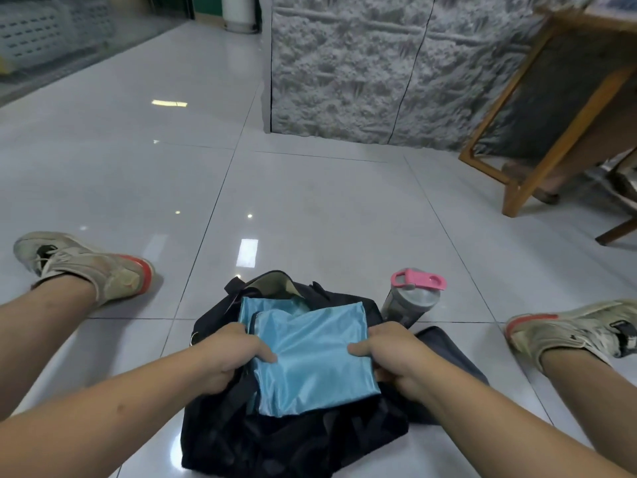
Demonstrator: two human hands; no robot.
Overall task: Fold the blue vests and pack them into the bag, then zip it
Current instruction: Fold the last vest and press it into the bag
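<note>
Forearms: bare, reaching in from the bottom corners toward the bag.
Left hand (238,350): clenched on the left edge of the vest, thumb on top.
Right hand (389,350): clenched on the vest's right edge, thumb on top.
Vest (310,360): folded to a rough rectangle, shiny light-blue fabric, lying over the bag's open mouth; a second blue layer (272,307) shows beneath at the far side.
Bag (293,436): black soft cloth, slumped on the floor between the legs, unzipped, tan lining at the far rim.
Bottle (410,301): grey, pink lid, just right of the bag.
Shoes: worn grey with red heels, left (86,267), right (572,331).
Floor (310,208): glossy pale tiles, dark grout, light reflections.
Room: textured grey wall panel (379,63); wooden frame (537,115) at right.
Writing: none legible.
</note>
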